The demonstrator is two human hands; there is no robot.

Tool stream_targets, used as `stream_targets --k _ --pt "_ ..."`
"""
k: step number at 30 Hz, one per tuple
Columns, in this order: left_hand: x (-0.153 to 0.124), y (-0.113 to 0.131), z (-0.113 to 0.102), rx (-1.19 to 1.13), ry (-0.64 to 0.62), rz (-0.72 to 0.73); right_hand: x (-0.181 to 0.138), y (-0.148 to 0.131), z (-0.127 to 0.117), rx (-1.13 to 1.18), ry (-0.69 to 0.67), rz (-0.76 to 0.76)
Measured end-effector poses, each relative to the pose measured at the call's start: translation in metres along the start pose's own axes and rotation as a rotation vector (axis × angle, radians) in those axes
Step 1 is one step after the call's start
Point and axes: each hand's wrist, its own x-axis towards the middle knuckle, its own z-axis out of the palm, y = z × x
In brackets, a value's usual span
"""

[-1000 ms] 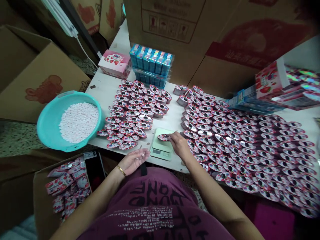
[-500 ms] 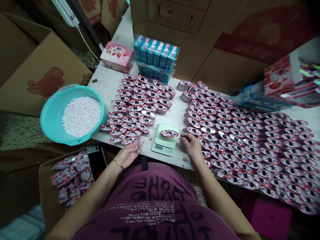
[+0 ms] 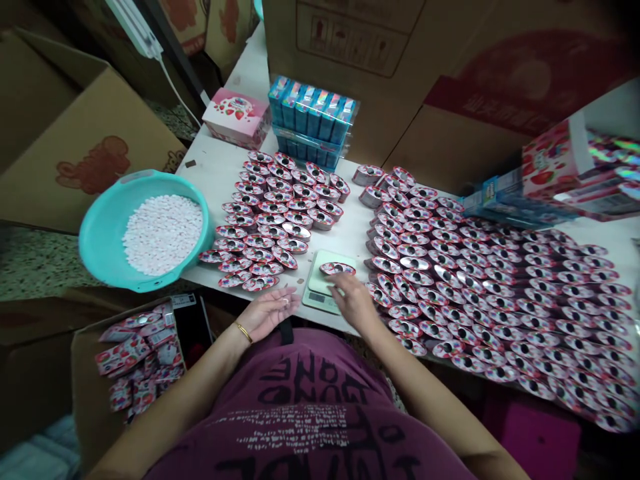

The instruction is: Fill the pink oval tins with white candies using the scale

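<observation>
On the pale green kitchen scale (image 3: 319, 303) stands one small oval carton (image 3: 330, 268), red and white, with a dark hole in its top. My right hand (image 3: 354, 303) is over the scale's right side, its fingers drawn together at the carton's near edge. Whether they grip the carton or something tiny is hidden. My left hand (image 3: 270, 312) lies palm up at the table's front edge, left of the scale. Its fingers are curled round a few small white candies, only partly visible.
Rows of similar cartons (image 3: 457, 273) fill the table (image 3: 200, 167) on both sides. At left is a turquoise basin (image 3: 95, 233) of white candies. Below it sits a cardboard box (image 3: 85, 373) of packs. Blue packs (image 3: 313, 113) and a pink box (image 3: 235, 110) stand behind.
My right hand has moved left from beside the scale to the carton on it. My left hand has shifted slightly right, towards the scale. The carton remains on the scale.
</observation>
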Motion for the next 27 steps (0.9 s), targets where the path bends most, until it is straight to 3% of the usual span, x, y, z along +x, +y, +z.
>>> stream_targets --k 5,9,12,17,22,27 --pt "-0.003 -0.011 0.004 0.013 -0.097 -0.040 -0.004 -0.054 0.031 0.001 -0.310 -0.312" --pt "-0.012 -0.016 -0.011 0.003 -0.088 -0.072 -0.001 -0.061 0.039 0.011 -0.384 -0.395" --pt "-0.017 -0.012 -0.019 0.028 -0.055 -0.084 -0.001 -0.040 0.026 0.071 -0.222 -0.359" --pt "-0.014 0.000 -0.029 0.053 0.060 -0.012 0.005 0.014 -0.008 0.157 0.181 -0.060" --pt "-0.008 0.004 -0.029 0.038 0.038 0.044 0.011 0.046 -0.017 0.118 0.181 -0.010" --pt "-0.010 0.004 -0.022 0.017 0.025 0.028 -0.002 0.048 -0.021 0.076 0.341 0.054"
